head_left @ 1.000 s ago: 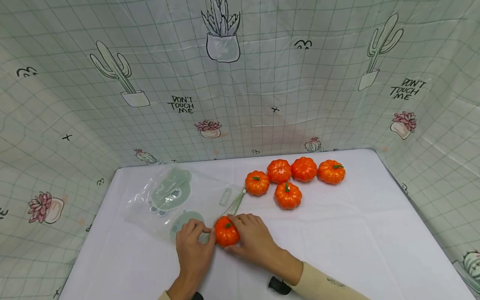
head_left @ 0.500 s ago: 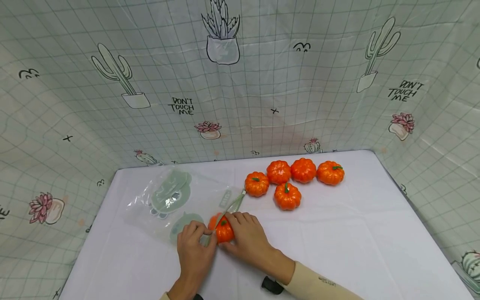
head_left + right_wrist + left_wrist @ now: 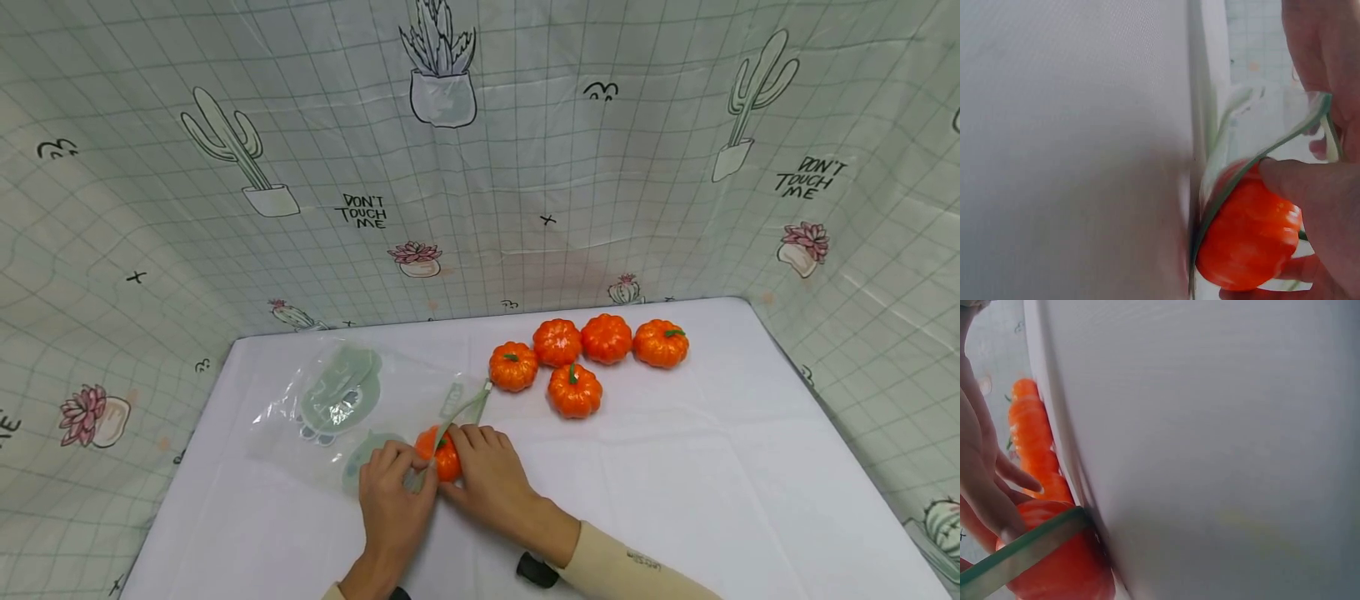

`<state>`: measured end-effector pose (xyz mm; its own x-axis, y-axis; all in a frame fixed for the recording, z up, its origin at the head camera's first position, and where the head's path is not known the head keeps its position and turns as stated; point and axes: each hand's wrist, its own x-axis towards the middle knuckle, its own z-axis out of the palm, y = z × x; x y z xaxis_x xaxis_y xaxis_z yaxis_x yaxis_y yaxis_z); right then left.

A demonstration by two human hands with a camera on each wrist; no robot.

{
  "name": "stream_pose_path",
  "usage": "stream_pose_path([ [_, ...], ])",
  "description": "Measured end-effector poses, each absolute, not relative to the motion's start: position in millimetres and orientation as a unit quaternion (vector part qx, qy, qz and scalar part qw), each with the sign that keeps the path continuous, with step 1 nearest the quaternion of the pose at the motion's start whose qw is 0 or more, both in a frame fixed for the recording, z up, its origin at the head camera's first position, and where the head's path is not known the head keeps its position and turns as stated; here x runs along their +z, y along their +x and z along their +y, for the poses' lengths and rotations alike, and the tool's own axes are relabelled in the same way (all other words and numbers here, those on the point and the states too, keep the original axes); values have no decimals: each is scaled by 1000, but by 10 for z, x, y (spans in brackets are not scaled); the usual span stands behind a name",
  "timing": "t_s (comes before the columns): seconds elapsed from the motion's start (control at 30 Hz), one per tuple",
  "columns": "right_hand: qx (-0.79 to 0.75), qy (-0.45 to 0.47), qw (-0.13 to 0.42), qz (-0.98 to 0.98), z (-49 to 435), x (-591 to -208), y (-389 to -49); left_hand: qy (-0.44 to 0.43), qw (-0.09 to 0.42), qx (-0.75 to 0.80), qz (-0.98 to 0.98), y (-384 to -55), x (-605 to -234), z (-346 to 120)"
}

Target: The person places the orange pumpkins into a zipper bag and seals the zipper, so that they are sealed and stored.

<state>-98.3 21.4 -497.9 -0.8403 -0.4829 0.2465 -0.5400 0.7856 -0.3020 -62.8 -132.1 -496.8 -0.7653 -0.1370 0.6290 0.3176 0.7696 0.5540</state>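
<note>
My right hand [image 3: 495, 479] holds a small orange pumpkin [image 3: 448, 463] with a green stem, thumb on the near side and fingers over the far side. The pumpkin lies partly inside the mouth of a clear zip bag [image 3: 420, 375] with green printed shapes. The bag's green rim crosses over it in both wrist views. At the left of the mouth, my left hand [image 3: 397, 496] pinches the bag's edge between thumb and fingers. From the right wrist, the pumpkin [image 3: 1247, 237] shows at the opening, its left part behind the plastic.
Several more orange pumpkins [image 3: 575, 392] sit at the back of the table [image 3: 675, 483], right of the bag, one close to its far corner. A black object [image 3: 537, 570] shows beside the right sleeve [image 3: 630, 567]. Printed cloth [image 3: 510, 167] hangs behind and at both sides.
The right hand has moved the pumpkin left, from in front of the bag's mouth to partly under its rim. The left hand keeps its pinch and has shifted slightly right.
</note>
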Motion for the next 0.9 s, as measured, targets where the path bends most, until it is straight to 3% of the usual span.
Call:
stream_pose_path([
  [0.37, 205, 265, 82, -939, 301, -5014, -987, -50, 320, -323, -889, -635, -4958, -1349],
  [0.9, 196, 248, 63, -947, 236, -5069, -1064, -75, 333, -284, -896, -701, -4963, -1391],
])
